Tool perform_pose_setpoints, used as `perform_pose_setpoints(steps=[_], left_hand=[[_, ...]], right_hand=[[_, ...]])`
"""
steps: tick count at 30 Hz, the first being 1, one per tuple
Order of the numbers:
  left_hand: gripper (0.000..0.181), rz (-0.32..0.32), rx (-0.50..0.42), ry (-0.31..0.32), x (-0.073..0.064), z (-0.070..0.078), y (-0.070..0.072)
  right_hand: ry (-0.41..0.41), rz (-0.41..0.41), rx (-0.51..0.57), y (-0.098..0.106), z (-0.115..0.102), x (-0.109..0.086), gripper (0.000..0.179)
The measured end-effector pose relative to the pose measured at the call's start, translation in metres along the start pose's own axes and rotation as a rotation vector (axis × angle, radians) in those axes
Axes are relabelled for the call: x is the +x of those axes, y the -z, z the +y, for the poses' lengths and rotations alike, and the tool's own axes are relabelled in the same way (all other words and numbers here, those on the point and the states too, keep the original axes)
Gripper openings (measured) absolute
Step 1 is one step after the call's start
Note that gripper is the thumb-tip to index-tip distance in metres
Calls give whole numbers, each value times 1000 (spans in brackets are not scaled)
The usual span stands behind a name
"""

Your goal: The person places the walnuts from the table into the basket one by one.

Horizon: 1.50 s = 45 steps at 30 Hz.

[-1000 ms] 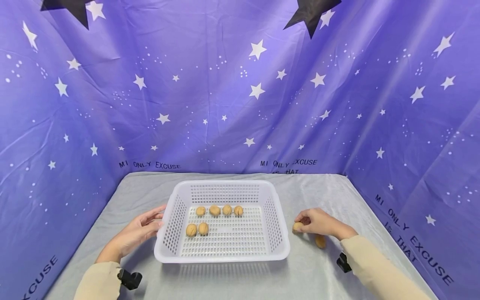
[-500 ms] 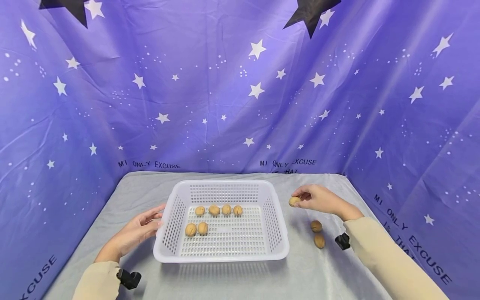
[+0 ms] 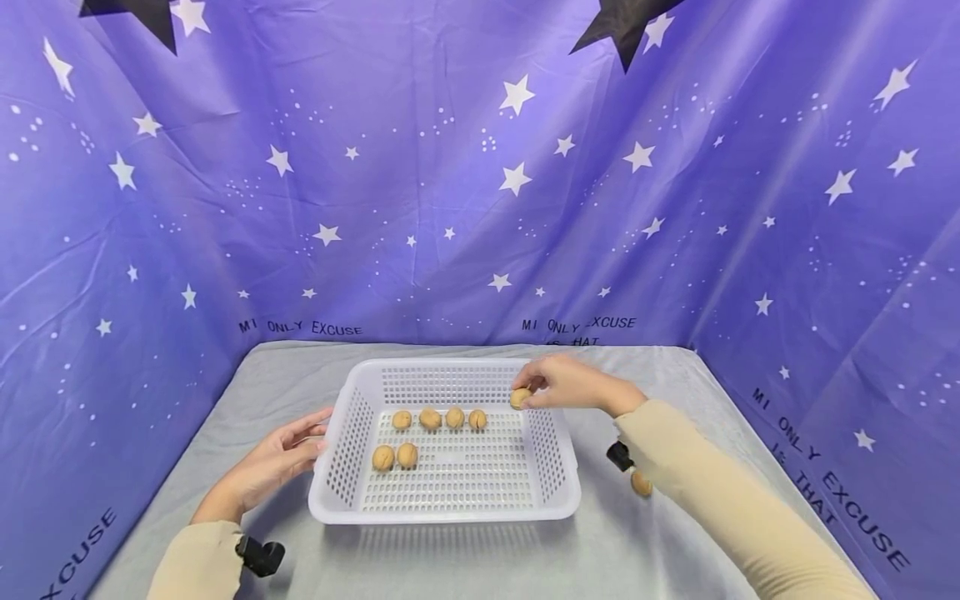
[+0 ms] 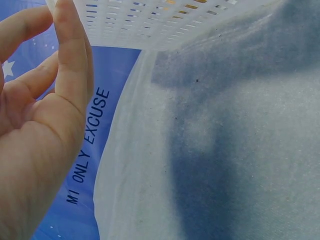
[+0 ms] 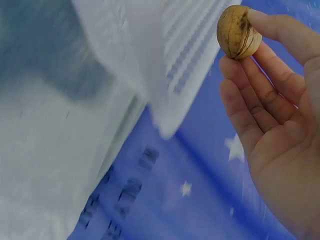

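Note:
A white plastic basket [image 3: 450,518] with perforated walls stands on the grey cloth. Inside it several walnuts [image 3: 430,419] form a back row, and two more walnuts [image 3: 407,455] sit side by side nearer the front left. My right hand [image 3: 566,385] pinches a walnut [image 5: 235,33] between thumb and fingertips, above the basket's back right corner. My left hand [image 3: 273,462] holds the basket's left rim with thumb and fingers; in the left wrist view the thumb [image 4: 70,50] reaches up to the rim.
Right of the basket a walnut [image 3: 641,483] lies on the grey cloth [image 3: 450,571], partly under the right sleeve [image 3: 697,467] in the head view. A purple star-printed curtain [image 3: 420,183] encloses the back and sides of the table.
My right hand has lifted a walnut from the cloth on the right and carried it up, then left over the basket's rim. The left hand stays at the left rim.

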<state>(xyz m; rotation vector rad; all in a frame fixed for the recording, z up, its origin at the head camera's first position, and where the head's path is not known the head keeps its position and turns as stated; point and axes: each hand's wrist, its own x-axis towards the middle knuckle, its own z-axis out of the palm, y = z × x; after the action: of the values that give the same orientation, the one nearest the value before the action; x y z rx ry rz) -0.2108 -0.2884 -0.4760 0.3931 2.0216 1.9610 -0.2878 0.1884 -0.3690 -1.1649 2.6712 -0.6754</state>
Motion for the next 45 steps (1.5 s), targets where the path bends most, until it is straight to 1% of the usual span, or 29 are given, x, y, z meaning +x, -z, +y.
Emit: perform_pose_setpoints(steps=[4,8,12,16,22,28,32,37,40,43,45], left_hand=[[65,4,4,0,0,1,-1],[66,13,12,6,0,3,-2],[66,18,19,17,1,3,-3],[65,21,23,23,2,3,-3],[66,19,20,23,2,1,-2],[65,13,14,13,3,0,-4],[65,14,16,13,4,0,-3],[65,12,18,15,4,0,-3],[65,18,21,17,3,0,-3],[65,26,24,15,1,0,-2],[65,29,23,16,1,0,-2]], right_hand=[[39,-69,-11,-15,-13,24,26],[53,-120,-25,-34,-25,45,28],[54,-165,6,-57,-30,62,30],[25,-205,42,-79,-32,77,28],[-5,-227,74,-105,-35,92,27],[-55,-230,117,-121,-34,95,27],[-64,-219,157,-126,-32,94,31],[-60,-224,178,-123,-32,94,35],[-59,-230,197,-115,-33,93,36],[-51,-228,208,-103,-36,92,36],[-44,-224,195,-93,-38,90,38]])
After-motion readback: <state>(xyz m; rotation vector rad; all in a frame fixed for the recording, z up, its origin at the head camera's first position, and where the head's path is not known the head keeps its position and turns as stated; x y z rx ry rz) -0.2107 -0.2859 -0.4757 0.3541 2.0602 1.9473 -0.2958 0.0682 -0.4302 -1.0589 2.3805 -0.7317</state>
